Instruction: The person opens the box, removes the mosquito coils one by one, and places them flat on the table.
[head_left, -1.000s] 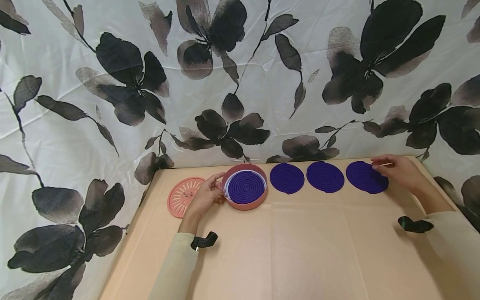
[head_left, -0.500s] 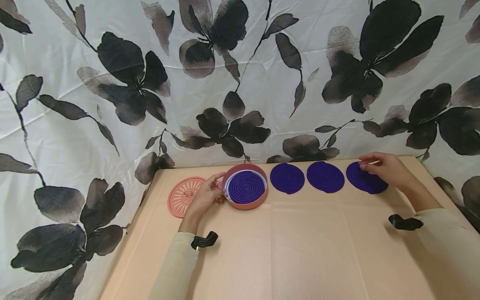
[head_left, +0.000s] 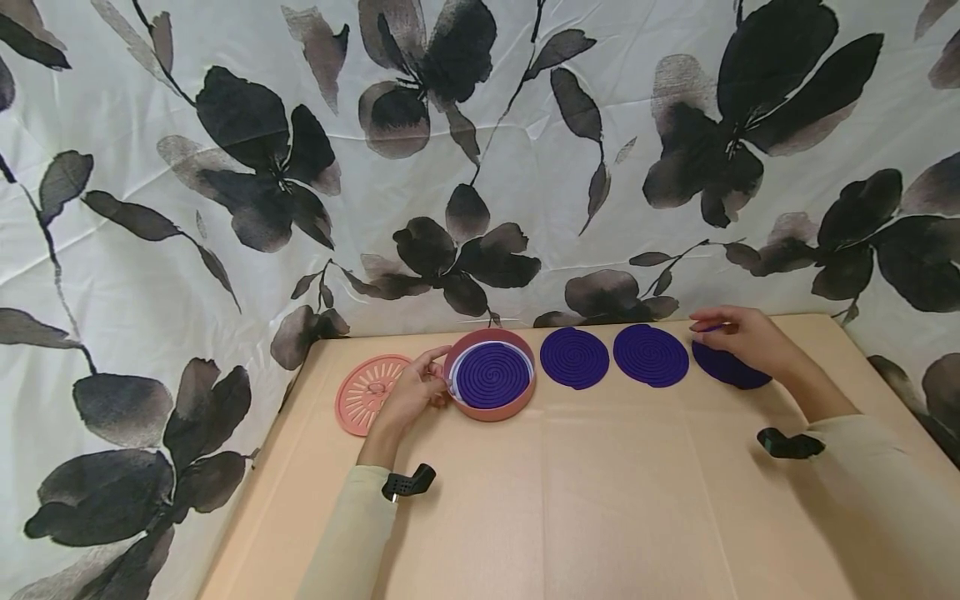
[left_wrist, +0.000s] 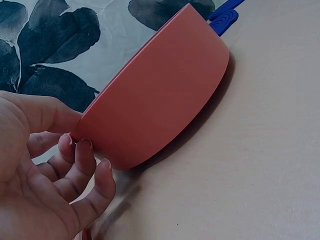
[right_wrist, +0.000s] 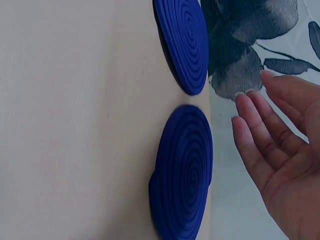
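A round coral-red mosquito coil holder (head_left: 491, 413) stands at the back of the table with a dark-blue spiral coil (head_left: 492, 375) inside it. My left hand (head_left: 408, 393) pinches its left rim between thumb and fingers; the left wrist view shows the fingertips against the outer wall (left_wrist: 155, 90). To the right lie three more blue coils in a row: one beside the holder (head_left: 574, 358), a middle one (head_left: 650, 356) and a far-right one (head_left: 731, 372). Above the far-right coil hovers my right hand (head_left: 741, 337), partly hiding it, fingers loosely bent and holding nothing.
A coral slotted lid (head_left: 356, 402) lies left of the holder, partly behind my left hand. The light wooden-toned table (head_left: 600, 500) ends at the back against a white cloth (head_left: 555, 192) printed with dark flowers.
My right hand has moved left across the far-right coil, now covering its upper part. The left hand and holder have stayed in place.
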